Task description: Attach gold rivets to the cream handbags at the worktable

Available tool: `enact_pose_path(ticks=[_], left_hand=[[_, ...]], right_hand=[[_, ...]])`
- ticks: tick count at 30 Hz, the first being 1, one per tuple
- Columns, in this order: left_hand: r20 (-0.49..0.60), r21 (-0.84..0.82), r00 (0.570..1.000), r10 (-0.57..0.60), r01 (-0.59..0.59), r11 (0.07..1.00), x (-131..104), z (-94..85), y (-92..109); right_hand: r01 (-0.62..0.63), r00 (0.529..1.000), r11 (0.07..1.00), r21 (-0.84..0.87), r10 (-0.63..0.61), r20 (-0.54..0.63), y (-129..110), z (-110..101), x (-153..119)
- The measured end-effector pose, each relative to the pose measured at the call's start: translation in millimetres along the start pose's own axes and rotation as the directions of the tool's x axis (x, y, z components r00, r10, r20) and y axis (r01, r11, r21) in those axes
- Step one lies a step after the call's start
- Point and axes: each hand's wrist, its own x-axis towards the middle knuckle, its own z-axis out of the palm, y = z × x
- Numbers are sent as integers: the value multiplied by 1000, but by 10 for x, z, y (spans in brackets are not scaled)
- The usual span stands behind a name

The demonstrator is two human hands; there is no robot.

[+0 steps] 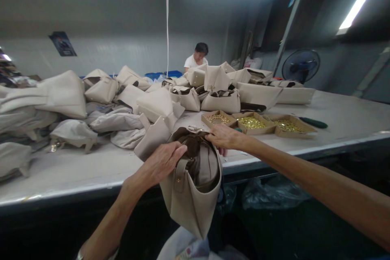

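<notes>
A beige handbag (190,201) hangs tilted over the table's front edge, its mouth towards me and its grey-brown lining (207,162) showing. My left hand (164,160) is closed on the bag's left rim, the thumb lying along the edge. At the far right of the opening, my right hand (224,136) grips the rim between thumb and fingers. A strap tab (180,174) with a small gold stud sits on the near side. Just beyond my right hand stands a cardboard tray (203,118) of small gold-coloured metal pieces.
Two more cardboard trays (254,131) (295,135) of gold pieces stand to the right, beside a dark green-handled tool (313,122). Beige bags (221,103) are heaped across the back, with grey lining pieces (73,133) at left. A person (195,61) sits behind the heap; a fan (301,66) stands far right.
</notes>
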Motion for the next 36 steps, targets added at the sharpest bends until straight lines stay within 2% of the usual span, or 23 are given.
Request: enact_pose_path(ticks=[1,3,6,11,15,19,23,27,31,33,36], left_hand=[[16,28,1000,13,-13,1000,-96,-7,18],[45,116,998,-32,27,993,-261,3,29],[53,207,993,-106,93,974,-417,36,-30],[-31,137,992,-123,126,982,-534,32,-150],[-89,74,985,-146,153,986,-535,28,-22],[-158,10,985,-64,66,998,-376,79,192],[-134,-44,991,-17,12,999,-241,89,273],[-81,-117,997,-20,10,993,-351,34,234],[-95,-257,993,-75,48,965,-498,-23,217],[-96,-296,990,-100,68,953,-507,-33,245],[-36,-274,994,-100,87,958,-468,-17,329]], right_hand=[[-37,998,999,-6,38,46,-12,6,12],[-113,987,994,8,112,114,-43,23,42],[-174,979,979,103,161,126,-88,60,103],[-207,976,951,230,186,112,-89,106,168],[-189,981,937,294,166,101,38,50,151],[-119,993,929,351,113,38,238,-75,115],[-54,998,915,400,64,-13,420,-144,99],[-38,997,876,480,69,-46,518,-102,82],[-49,995,831,554,86,-41,562,-53,99],[-62,996,820,570,90,-22,583,-56,126],[-54,998,827,560,60,9,597,-85,130]])
